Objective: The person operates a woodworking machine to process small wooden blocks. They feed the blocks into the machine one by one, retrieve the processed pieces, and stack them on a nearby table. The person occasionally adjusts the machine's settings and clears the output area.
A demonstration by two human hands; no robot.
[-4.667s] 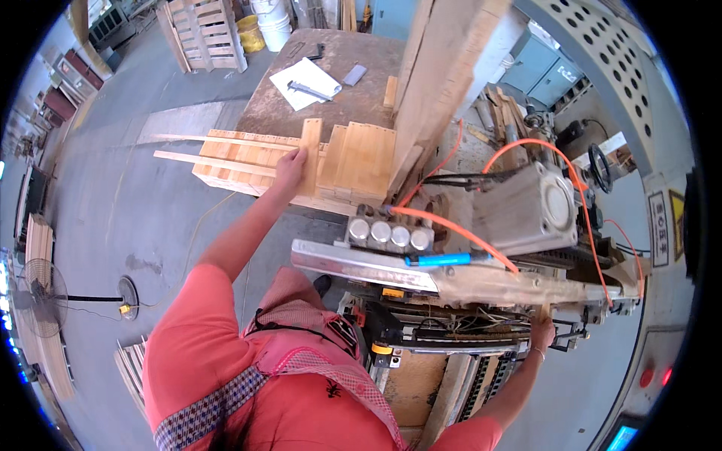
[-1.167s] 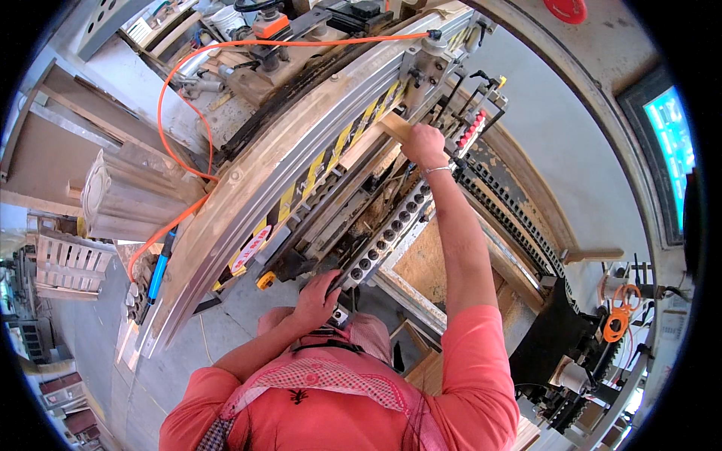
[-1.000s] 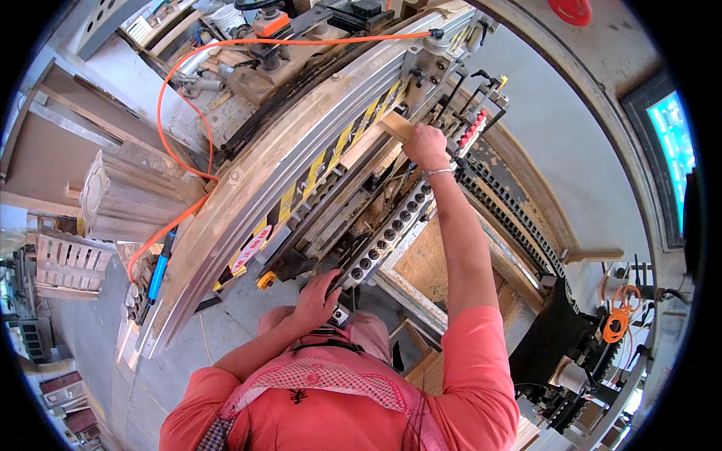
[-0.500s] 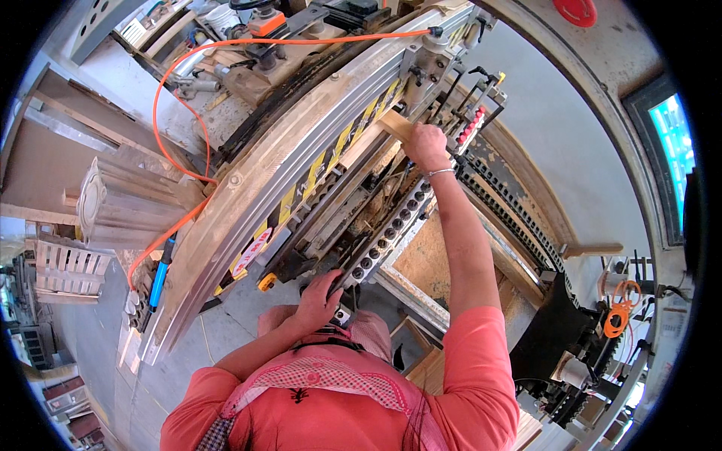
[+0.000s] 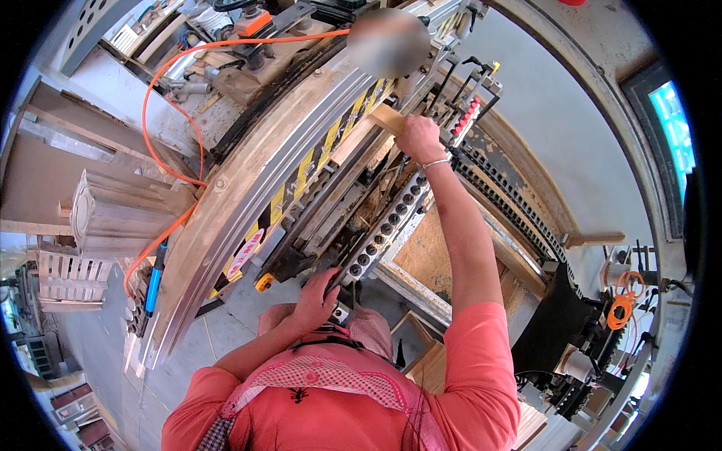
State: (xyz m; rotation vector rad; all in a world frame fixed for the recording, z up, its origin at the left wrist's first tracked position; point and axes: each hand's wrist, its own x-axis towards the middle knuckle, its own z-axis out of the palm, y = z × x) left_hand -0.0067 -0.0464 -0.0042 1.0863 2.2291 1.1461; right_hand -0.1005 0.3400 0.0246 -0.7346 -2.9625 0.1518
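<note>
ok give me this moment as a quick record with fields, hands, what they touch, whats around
setting: workshop, seen from above the person's head
right hand: right hand stretched out, gripping the end of a pale wooden block at the machine's far end
left hand: left hand close to the body, resting on the near end of a metal bar with a row of round holes
machine: long frame with a yellow and black striped strip
nearby: orange hose looping over the frame; stacked wooden slats at left

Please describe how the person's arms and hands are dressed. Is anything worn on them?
Both arms are bare below short coral-pink sleeves. No gloves on the left hand or right hand. A thin silver bracelet circles the right wrist.
</note>
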